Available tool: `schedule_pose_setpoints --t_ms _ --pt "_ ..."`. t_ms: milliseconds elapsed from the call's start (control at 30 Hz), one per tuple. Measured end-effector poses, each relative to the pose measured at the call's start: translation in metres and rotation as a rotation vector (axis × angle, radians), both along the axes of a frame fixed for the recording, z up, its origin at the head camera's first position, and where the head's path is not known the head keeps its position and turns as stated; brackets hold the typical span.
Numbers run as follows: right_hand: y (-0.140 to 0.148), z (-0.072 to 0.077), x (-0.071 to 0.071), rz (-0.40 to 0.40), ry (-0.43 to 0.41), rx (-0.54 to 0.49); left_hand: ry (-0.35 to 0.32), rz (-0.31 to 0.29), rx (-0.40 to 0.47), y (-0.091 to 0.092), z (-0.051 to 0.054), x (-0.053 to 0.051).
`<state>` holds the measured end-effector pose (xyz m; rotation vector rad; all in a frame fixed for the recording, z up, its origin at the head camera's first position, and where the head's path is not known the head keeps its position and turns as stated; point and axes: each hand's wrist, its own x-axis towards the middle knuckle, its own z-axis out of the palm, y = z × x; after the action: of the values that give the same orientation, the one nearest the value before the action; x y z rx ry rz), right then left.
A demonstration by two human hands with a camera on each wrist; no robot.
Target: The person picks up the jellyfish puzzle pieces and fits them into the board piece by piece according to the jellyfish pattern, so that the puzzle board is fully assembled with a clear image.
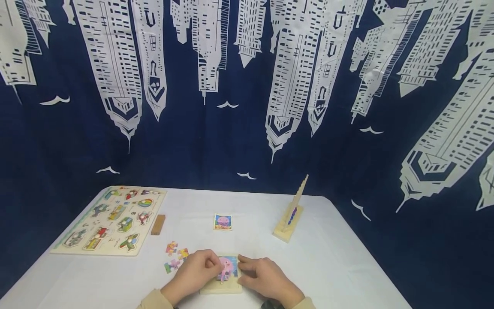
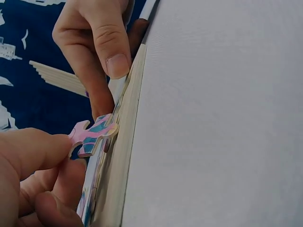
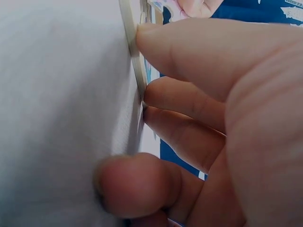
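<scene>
My left hand (image 1: 197, 270) pinches a pink-and-blue jigsaw piece (image 2: 93, 136) between thumb and fingertips. It holds the piece tilted over a small wooden puzzle tray (image 1: 221, 289). Part of a pink-and-blue picture (image 1: 233, 262) lies inside the tray, partly covered by the left hand. At the tray's right side, my right hand (image 1: 266, 277) touches the edge with thumb and fingertips. The right wrist view shows those fingers (image 3: 182, 97) spread against the tray's thin side, not wrapped round it. Several loose jigsaw pieces (image 1: 172, 265) lie left of the left hand.
A small picture card (image 1: 223, 222) lies behind the tray. A large wooden picture board (image 1: 112, 219) covers the table's back left, with a brown wooden block (image 1: 158, 225) beside it. A wooden stand with an upright strip (image 1: 285, 229) is at back right. Dark printed cloth hangs behind.
</scene>
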<state>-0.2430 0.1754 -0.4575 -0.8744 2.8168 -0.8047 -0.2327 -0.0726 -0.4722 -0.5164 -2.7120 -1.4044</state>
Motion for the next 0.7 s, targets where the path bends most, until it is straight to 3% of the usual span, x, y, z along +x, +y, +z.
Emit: schedule_pose_setpoints --t_ms 333,700 --pt "0.0011 -0.0026 -0.001 0.003 0.004 -0.001 -0.045 0.017 0.056 -0.0021 -0.0038 -0.0045" --pt "-0.0002 -0.0021 -0.0022 -0.006 -0.008 0.0 0.025 0.103 -0.064 0.0011 -0.0078 -0.0053"
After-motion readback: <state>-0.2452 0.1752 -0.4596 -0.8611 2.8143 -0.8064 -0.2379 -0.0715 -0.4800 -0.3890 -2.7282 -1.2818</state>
